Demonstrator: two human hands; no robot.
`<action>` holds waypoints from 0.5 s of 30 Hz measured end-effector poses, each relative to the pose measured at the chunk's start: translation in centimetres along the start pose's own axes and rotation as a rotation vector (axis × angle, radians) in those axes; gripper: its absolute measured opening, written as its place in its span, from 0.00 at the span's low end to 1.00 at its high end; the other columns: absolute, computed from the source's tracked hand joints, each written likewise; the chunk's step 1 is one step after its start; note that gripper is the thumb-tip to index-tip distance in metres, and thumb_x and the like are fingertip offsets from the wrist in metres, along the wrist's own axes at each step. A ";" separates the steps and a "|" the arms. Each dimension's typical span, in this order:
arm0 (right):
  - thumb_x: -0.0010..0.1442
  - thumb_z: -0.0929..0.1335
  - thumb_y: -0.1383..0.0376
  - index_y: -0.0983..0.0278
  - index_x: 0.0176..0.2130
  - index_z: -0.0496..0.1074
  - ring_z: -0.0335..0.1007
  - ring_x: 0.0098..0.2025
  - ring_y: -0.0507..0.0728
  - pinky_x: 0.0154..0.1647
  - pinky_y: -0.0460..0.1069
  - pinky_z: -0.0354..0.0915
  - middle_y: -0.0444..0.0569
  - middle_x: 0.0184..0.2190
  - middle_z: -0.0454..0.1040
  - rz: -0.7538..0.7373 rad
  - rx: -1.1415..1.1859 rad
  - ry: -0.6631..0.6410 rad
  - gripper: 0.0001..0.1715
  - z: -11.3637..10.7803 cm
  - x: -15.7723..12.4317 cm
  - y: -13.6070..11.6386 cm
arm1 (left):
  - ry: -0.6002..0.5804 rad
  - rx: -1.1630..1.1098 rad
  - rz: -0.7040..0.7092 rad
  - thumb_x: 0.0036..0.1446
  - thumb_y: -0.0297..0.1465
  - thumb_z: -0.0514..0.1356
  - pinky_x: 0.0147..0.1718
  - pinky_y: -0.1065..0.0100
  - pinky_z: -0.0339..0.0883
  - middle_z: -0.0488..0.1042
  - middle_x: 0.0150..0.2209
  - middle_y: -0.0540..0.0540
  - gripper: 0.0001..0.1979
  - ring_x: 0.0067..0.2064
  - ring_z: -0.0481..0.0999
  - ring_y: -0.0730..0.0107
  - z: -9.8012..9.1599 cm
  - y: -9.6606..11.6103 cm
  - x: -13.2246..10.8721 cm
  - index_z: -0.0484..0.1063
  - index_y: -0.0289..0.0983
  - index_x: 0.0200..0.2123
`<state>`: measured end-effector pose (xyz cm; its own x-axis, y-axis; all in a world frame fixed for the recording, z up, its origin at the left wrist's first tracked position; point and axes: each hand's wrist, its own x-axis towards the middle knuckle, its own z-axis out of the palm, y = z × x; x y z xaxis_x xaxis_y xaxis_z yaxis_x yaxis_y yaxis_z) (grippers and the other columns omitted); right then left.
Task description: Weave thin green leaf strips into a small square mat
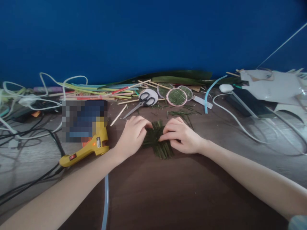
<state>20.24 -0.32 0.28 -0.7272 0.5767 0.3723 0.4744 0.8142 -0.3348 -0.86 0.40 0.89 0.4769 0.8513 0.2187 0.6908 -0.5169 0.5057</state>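
Note:
A small square weave of dark green leaf strips (163, 150) lies on the brown table between my two hands. My left hand (135, 135) is closed at its left edge, thumb and fingers pinching the strips there. From the right, my right hand (182, 135) reaches over the weave with bent fingers, its fingertips pressed together on the strips near the middle. Just beyond the hands lie loose green strips (183, 112) and dark-handled scissors (144, 101). Round pieces with green weaving inside a pale pink rim (177, 97) rest farther back.
A yellow hot glue gun (96, 145) with a lit orange light lies left of my left forearm, near black cables (45, 174). Wooden sticks and coloured strips (103, 94) pile up along the blue wall (153, 35). On the right are a phone (254, 103), a white cable and crumpled paper (271, 84).

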 end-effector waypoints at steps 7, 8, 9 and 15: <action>0.53 0.59 0.75 0.60 0.35 0.74 0.61 0.41 0.56 0.41 0.54 0.53 0.45 0.34 0.74 -0.048 -0.047 -0.020 0.19 0.0 0.0 0.3 | -0.034 -0.039 0.030 0.53 0.23 0.46 0.44 0.61 0.57 0.69 0.36 0.48 0.13 0.42 0.64 0.65 0.0 0.0 0.0 0.70 0.38 0.31; 0.53 0.59 0.75 0.60 0.34 0.74 0.61 0.41 0.56 0.41 0.54 0.53 0.45 0.33 0.74 -0.044 -0.058 -0.010 0.19 0.0 0.0 0.3 | -0.049 -0.020 0.052 0.53 0.24 0.46 0.45 0.60 0.56 0.69 0.37 0.48 0.13 0.43 0.64 0.65 -0.1 0.1 -0.1 0.70 0.38 0.30; 0.53 0.59 0.75 0.61 0.33 0.74 0.61 0.41 0.56 0.41 0.54 0.53 0.45 0.33 0.74 -0.037 -0.073 0.004 0.18 0.1 0.0 0.3 | -0.060 -0.004 0.070 0.53 0.24 0.47 0.45 0.59 0.55 0.69 0.37 0.48 0.13 0.43 0.63 0.64 -0.1 0.2 -0.2 0.71 0.39 0.28; 0.53 0.61 0.74 0.60 0.35 0.74 0.60 0.43 0.58 0.41 0.54 0.53 0.47 0.36 0.73 0.042 -0.170 0.079 0.16 0.3 -0.2 0.4 | -0.116 -0.008 0.133 0.52 0.25 0.48 0.46 0.57 0.52 0.68 0.39 0.48 0.13 0.45 0.61 0.62 -0.4 0.4 -0.3 0.72 0.40 0.27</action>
<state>20.43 -0.17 -0.18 -0.6666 0.6088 0.4302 0.5857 0.7847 -0.2029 -0.89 -0.06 1.33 0.6237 0.7592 0.1862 0.6134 -0.6230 0.4854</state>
